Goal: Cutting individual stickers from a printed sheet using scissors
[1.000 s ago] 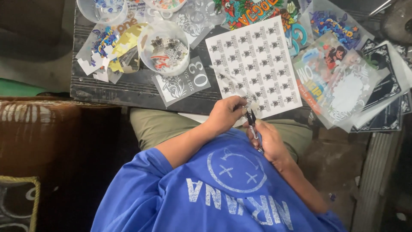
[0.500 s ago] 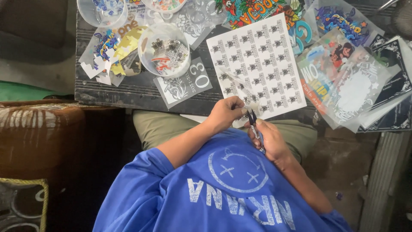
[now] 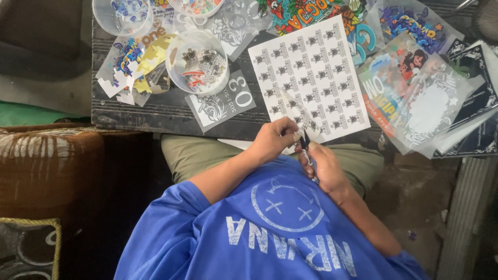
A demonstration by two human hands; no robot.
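The left hand (image 3: pixel 272 140) pinches the near edge of a white paper sheet of small grey stickers (image 3: pixel 309 78). The right hand (image 3: pixel 324 166), just beside it, grips a slim dark cutting tool (image 3: pixel 306 148). Beyond the left hand, a clear plastic tub of cut pieces (image 3: pixel 199 62) stands on the dark counter (image 3: pixel 155 111).

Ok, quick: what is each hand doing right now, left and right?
Left hand: closed, pinching the near edge of the white printed sticker sheet.
Right hand: closed around a thin dark pen-shaped tool.

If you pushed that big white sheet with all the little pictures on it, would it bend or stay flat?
The white sticker sheet looks thin, so it would probably flop and curl when lifted. It seems light and would likely slide easily across the dark table. Its lower edge overhangs near the left hand, so it might slip off.
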